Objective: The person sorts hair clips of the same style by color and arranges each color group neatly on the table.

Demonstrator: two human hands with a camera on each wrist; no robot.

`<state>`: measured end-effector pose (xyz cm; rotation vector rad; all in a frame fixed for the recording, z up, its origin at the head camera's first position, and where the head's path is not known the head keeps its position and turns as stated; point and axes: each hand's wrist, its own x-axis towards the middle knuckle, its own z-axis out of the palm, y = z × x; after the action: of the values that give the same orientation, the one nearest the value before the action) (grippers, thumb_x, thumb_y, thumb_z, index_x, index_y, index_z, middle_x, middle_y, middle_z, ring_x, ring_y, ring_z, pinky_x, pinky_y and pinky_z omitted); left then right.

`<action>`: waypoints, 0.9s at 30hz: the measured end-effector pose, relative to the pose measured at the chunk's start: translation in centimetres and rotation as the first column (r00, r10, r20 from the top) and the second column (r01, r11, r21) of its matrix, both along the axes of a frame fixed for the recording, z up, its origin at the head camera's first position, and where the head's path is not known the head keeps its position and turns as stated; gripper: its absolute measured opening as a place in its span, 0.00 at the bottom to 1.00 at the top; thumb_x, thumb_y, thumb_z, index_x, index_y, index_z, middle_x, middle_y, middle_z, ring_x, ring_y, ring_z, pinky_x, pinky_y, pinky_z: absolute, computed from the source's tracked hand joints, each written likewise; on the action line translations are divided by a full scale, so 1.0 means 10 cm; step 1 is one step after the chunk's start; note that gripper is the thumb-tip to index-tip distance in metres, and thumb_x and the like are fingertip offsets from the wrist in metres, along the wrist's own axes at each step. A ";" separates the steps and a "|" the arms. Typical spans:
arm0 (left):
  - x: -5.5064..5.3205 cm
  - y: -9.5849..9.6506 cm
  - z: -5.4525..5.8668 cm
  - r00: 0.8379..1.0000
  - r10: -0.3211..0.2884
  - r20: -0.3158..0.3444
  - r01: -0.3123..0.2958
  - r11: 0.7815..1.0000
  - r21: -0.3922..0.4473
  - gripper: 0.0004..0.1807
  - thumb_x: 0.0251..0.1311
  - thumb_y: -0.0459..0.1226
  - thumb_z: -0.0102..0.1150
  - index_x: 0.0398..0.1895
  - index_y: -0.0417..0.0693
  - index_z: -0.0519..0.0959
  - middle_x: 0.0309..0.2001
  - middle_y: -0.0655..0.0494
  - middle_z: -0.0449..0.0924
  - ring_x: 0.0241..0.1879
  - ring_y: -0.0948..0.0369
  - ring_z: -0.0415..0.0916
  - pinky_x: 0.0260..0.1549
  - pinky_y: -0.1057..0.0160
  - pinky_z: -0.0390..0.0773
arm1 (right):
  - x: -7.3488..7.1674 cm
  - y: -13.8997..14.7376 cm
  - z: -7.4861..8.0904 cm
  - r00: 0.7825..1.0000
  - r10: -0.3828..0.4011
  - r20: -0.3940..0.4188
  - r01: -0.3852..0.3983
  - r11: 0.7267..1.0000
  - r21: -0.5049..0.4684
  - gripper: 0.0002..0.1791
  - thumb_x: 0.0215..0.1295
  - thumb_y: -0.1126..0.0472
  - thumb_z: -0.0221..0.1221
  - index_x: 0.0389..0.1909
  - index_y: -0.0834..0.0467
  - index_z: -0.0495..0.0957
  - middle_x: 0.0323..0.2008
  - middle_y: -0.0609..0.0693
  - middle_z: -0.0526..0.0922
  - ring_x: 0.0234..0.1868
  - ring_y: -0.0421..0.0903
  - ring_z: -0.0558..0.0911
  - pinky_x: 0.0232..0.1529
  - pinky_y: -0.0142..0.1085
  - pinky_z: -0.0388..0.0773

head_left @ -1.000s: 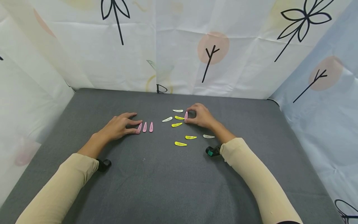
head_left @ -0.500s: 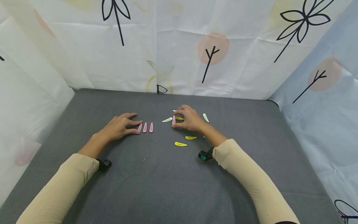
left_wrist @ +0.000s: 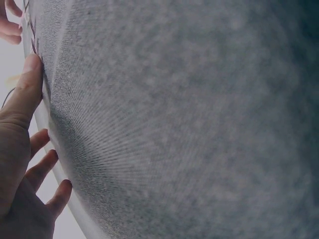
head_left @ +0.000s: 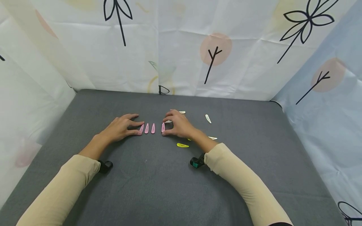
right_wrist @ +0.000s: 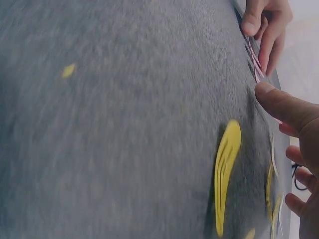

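In the head view, my left hand lies at the left end of a row of pink hair clips. Its thumb and index finger pinch the leftmost pink clip by its two ends. Two more pink clips, a middle one and a right one, lie side by side just right of it. My right hand pinches a fourth pink clip upright between thumb and index finger, a short gap right of the row. White clips show partly behind that hand.
A yellow clip lies below my right hand, and other yellow ones show in the right wrist view. White clips lie to the right, one farther back, one near the wrist. Patterned white cloth hangs behind the grey table.
My right hand has carried the pink clip leftward and nearer me, toward the row. A white clip at the right has come into sight. My left hand has stayed in place.
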<state>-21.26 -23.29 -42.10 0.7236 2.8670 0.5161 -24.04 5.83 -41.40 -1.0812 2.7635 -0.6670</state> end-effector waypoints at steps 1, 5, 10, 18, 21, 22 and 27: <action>0.00 0.00 0.00 1.000 0.002 0.002 -0.002 1.000 -0.002 0.32 0.60 0.53 0.66 0.66 0.52 0.75 0.71 0.36 0.63 0.70 0.38 0.59 0.60 0.29 0.57 | 0.00 -0.03 0.00 1.000 0.001 -0.005 -0.001 1.000 0.002 0.29 0.54 0.46 0.74 0.54 0.57 0.83 0.62 0.57 0.75 0.73 0.57 0.61 0.71 0.52 0.56; -0.02 -0.01 -0.02 1.000 0.004 0.005 -0.004 1.000 -0.009 0.33 0.60 0.54 0.66 0.67 0.52 0.75 0.71 0.37 0.62 0.70 0.38 0.58 0.60 0.29 0.57 | 0.02 -0.11 -0.01 1.000 0.005 -0.012 -0.005 1.000 0.011 0.29 0.53 0.46 0.74 0.53 0.56 0.84 0.62 0.57 0.75 0.73 0.58 0.61 0.70 0.55 0.57; -0.02 -0.01 -0.02 1.000 -0.003 0.000 0.003 1.000 -0.004 0.32 0.61 0.53 0.66 0.67 0.52 0.75 0.71 0.36 0.62 0.70 0.38 0.59 0.59 0.29 0.58 | 0.02 -0.19 -0.02 1.000 0.003 -0.007 -0.003 0.999 0.032 0.29 0.53 0.46 0.74 0.54 0.56 0.84 0.63 0.57 0.74 0.74 0.57 0.60 0.69 0.56 0.57; -0.01 -0.01 -0.02 1.000 -0.002 -0.005 0.002 1.000 0.001 0.32 0.60 0.54 0.65 0.66 0.52 0.76 0.71 0.37 0.63 0.70 0.39 0.59 0.59 0.30 0.59 | 0.01 -0.21 -0.03 1.000 -0.019 0.009 0.018 0.998 0.057 0.29 0.55 0.46 0.73 0.55 0.55 0.83 0.64 0.56 0.74 0.74 0.56 0.59 0.69 0.56 0.57; -0.01 -0.01 -0.01 1.000 -0.003 -0.002 0.003 1.000 0.000 0.32 0.61 0.53 0.66 0.66 0.51 0.75 0.71 0.37 0.62 0.70 0.38 0.58 0.60 0.30 0.58 | 0.01 -0.20 -0.03 1.000 -0.022 0.012 0.021 0.998 0.063 0.29 0.55 0.45 0.73 0.55 0.55 0.83 0.64 0.56 0.73 0.74 0.55 0.59 0.69 0.56 0.57; -0.01 0.00 -0.01 1.000 -0.004 -0.001 0.004 1.000 -0.002 0.32 0.61 0.53 0.65 0.66 0.51 0.75 0.71 0.37 0.62 0.70 0.38 0.58 0.60 0.30 0.58 | 0.01 -0.20 -0.03 1.000 -0.021 0.013 0.020 0.998 0.064 0.29 0.55 0.45 0.73 0.55 0.55 0.83 0.64 0.56 0.73 0.74 0.55 0.59 0.69 0.56 0.58; -0.01 0.00 -0.01 1.000 -0.003 0.002 0.003 1.000 -0.001 0.32 0.61 0.53 0.66 0.66 0.51 0.75 0.71 0.36 0.62 0.70 0.38 0.58 0.60 0.29 0.58 | 0.01 -0.20 -0.03 0.999 -0.022 0.027 0.020 0.998 0.062 0.29 0.55 0.45 0.73 0.56 0.55 0.83 0.64 0.56 0.73 0.74 0.54 0.60 0.68 0.57 0.59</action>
<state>-21.36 -23.27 -42.16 0.7275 2.8637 0.5151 -23.95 3.79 -41.71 -1.0242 2.7560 -0.5903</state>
